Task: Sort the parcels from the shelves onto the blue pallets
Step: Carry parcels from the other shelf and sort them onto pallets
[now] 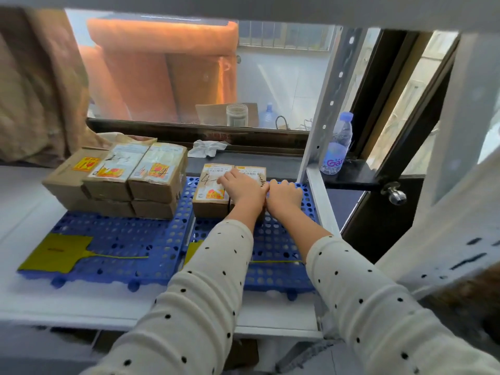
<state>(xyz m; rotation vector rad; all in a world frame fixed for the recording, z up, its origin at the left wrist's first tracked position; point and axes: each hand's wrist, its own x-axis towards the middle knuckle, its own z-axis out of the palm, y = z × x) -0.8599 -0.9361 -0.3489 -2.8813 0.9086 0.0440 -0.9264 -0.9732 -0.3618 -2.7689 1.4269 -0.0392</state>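
both hands are out at the far edge of the right blue pallet (273, 247), and this looks like the setting-down step: a small parcel (250, 173) is being nudged into place beside the one marked with a four (212, 189). the left hand (243, 186) lies flat on top of that small parcel, fingers spread and fairly straight, pressing rather than gripping. the right hand (284, 193) sits just beside it, thumbs nearly touching, fingers bent over the parcel's right side near the pallet's far right corner; whether it actually clasps the box or only steadies it, i cannot tell. so the parcel is right under and between the hands, tight against its neighbour. over on the left blue pallet (116, 239), a stack of bigger boxes (116, 180) already fills the far edge. next, i'd judge, the hands need to let go without dragging the box out of line, then go back to the shelves for another. a water bottle (336, 147) stands on the window ledge, well clear.
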